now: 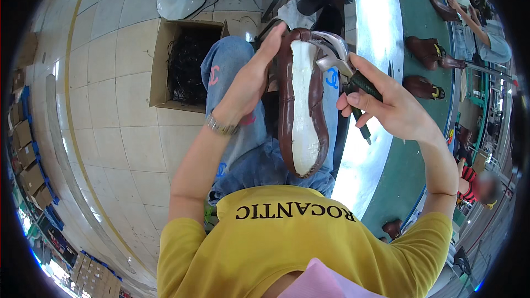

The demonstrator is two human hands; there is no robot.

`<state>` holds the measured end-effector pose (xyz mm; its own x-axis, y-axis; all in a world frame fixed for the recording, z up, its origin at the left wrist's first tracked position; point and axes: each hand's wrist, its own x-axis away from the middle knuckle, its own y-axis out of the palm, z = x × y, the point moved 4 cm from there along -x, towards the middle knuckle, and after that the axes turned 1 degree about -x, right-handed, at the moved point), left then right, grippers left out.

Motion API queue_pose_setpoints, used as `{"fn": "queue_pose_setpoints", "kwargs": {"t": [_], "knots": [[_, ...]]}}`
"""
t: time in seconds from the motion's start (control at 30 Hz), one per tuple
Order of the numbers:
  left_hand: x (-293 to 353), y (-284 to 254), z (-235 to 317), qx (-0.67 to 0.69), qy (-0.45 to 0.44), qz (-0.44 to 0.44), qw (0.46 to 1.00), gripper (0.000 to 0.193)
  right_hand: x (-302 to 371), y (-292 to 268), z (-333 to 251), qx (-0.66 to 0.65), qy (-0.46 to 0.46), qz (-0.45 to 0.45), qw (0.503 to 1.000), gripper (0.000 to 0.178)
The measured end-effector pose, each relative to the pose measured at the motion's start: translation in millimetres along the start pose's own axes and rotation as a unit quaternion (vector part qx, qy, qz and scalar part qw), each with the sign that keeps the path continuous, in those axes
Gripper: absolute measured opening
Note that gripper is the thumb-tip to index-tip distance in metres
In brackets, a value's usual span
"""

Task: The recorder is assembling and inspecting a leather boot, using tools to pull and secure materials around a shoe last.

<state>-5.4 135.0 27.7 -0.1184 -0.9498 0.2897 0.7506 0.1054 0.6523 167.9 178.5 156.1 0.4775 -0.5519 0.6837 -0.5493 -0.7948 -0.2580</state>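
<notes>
1. Over the lap, the left hand (pixel 248 80) grips a brown shoe (pixel 301 105) by its side, fingers reaching up along the upper near the heel end.
2. The shoe is turned sole-up, its pale white insole board (pixel 303 116) facing the camera, toe pointing back toward the person's yellow shirt (pixel 298 237).
3. The right hand (pixel 389 107) is closed around the dark handle of a metal lasting pincer (pixel 337 58), fingers wrapped tight.
4. The pincer's shiny curved head sits right at the top edge of the shoe, touching the brown leather where it folds over the white board.
5. A metal wristband (pixel 221 127) shows on the left wrist.
6. Beneath the shoe, blue jeans (pixel 243 149) with small printed marks cover the knees.
7. To the left on the tiled floor (pixel 116 105) stands an open cardboard box (pixel 171 66) with dark stringy stuff inside.
8. To the right runs a green conveyor belt (pixel 419 27) with a shiny metal edge, carrying other brown shoes (pixel 428 52).
9. At the far top right, another person's hand (pixel 458 5) works at the belt.
</notes>
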Motion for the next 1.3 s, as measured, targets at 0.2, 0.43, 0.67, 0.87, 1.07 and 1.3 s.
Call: {"fn": "queue_pose_setpoints", "kwargs": {"t": [0.2, 0.43, 0.67, 0.87, 1.07, 1.3], "knots": [[-15.2, 9.1, -4.0, -0.086, 0.012, -0.01, 0.996, 0.045, 8.2, -7.5, -51.7, 0.176, -0.273, 0.161, 0.932, 0.054], [-10.2, 6.2, -7.3, -0.116, -0.03, -0.089, 0.989, 0.097, -37.2, 18.2, -25.1, 0.522, -0.251, 0.113, 0.807, 0.065], [-10.5, 12.5, 0.0, -0.137, -0.001, -0.128, 0.982, 0.103, -29.9, 11.5, -27.3, 0.43, -0.296, 0.17, 0.836, 0.06], [-6.5, 4.2, 0.1, -0.149, 0.004, -0.126, 0.981, 0.101, -10.8, 5.1, -59.5, 0.387, -0.285, 0.103, 0.871, 0.058], [-10.9, 2.2, -12.8, 0.011, -0.023, -0.109, 0.994, 0.057, -7.5, -4.8, -6.9, -0.043, 0.042, -0.087, 0.994, 0.061], [-3.8, 10.2, 0.1, -0.048, -0.015, -0.027, 0.998, 0.048, -14.0, 1.6, -2.6, 0.253, -0.035, -0.019, 0.967, 0.053]]}}
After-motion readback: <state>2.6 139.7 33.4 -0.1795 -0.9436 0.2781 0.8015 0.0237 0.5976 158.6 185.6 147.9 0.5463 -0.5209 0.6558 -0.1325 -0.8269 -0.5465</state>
